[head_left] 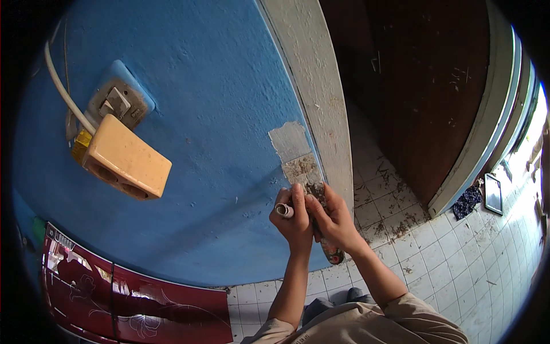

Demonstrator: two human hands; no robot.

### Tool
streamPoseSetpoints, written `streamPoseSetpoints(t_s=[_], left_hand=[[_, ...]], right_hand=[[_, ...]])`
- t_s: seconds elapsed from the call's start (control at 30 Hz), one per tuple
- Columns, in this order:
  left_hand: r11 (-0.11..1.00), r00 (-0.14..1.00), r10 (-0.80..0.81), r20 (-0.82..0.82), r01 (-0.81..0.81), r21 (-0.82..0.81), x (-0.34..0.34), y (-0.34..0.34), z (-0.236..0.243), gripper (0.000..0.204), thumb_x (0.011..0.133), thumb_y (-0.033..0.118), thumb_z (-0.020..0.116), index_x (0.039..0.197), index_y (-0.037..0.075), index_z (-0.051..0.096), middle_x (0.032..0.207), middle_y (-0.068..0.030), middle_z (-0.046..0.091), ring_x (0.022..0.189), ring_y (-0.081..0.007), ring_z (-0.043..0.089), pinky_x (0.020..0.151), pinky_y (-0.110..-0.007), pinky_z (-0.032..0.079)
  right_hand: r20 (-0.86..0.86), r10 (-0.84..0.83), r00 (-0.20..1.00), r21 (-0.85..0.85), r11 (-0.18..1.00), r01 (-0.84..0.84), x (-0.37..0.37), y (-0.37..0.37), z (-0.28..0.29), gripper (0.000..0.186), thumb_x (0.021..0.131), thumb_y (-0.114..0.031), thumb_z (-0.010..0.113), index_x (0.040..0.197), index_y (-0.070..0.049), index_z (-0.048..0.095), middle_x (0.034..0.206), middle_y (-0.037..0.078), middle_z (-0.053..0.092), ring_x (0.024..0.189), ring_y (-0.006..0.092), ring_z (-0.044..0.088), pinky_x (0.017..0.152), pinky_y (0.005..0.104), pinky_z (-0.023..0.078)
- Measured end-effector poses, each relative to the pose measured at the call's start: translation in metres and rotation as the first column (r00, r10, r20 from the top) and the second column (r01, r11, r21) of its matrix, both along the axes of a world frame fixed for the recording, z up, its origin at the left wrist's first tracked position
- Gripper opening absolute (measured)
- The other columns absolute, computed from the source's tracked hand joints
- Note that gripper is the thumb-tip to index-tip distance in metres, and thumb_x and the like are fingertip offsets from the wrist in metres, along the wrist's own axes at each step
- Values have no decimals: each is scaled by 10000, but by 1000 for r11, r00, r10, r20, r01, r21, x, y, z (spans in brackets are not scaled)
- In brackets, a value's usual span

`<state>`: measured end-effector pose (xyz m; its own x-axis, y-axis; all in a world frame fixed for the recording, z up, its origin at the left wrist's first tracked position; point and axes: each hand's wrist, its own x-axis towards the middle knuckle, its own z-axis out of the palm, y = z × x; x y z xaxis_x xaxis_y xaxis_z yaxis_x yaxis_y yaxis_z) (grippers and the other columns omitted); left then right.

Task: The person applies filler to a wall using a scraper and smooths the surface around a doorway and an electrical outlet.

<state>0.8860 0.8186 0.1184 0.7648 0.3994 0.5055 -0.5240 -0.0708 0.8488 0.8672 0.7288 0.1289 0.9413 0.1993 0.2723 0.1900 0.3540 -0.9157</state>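
Both my hands are close together in front of a bare patch (289, 141) on the blue wall (217, 103). My left hand (296, 221) is closed around a small pale rolled-up sheet (285, 210), whose open end points toward me; its material is unclear. My right hand (334, 221) grips a worn scraper (332, 253), with the dark, orange-stained end of its handle sticking out below. My fingers partly cover its dirty blade, and my left fingertips are at or near it. Just above my fingers, a brownish, flaky area (302, 168) adjoins the grey patch.
A cream door frame (321, 74) borders the wall on the right, beside a dark brown door (429, 92). An orange socket block (129, 157) juts out below a switch plate (117, 103). Low left stands a dark red glossy cabinet (172, 312). Debris litters the white tiled floor (452, 252).
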Motion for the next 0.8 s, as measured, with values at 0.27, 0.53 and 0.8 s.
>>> streamPoseSetpoints(t_s=[0.27, 0.53, 0.8], left_hand=[[999, 1000, -6, 28, 5, 51, 0, 3, 11, 302, 896, 161, 533, 635, 15, 492, 614, 19, 477, 578, -46, 398, 506, -232, 300], [998, 999, 10, 37, -12, 60, 0, 4, 0, 311, 896, 168, 537, 625, 24, 482, 597, 34, 466, 560, -43, 392, 492, -232, 290], [1000, 997, 6, 83, -7, 13, 3, 0, 18, 319, 893, 162, 539, 614, 20, 479, 607, 35, 475, 570, -42, 389, 499, -236, 296]], right_hand=[[80, -83, 993, 27, 996, 81, 3, 4, -1, 275, 928, -163, 482, 1133, 18, 458, 754, 73, 589, 535, 83, 532, 442, 236, 423], [16, -37, 999, -47, 998, 38, -5, 1, -2, 260, 931, -172, 481, 1109, 17, 465, 797, 82, 598, 653, 80, 550, 528, 226, 441], [88, -60, 994, -49, 997, 65, 3, 1, 5, 265, 929, -179, 484, 1103, 20, 470, 788, 95, 599, 642, 99, 558, 532, 255, 452]])
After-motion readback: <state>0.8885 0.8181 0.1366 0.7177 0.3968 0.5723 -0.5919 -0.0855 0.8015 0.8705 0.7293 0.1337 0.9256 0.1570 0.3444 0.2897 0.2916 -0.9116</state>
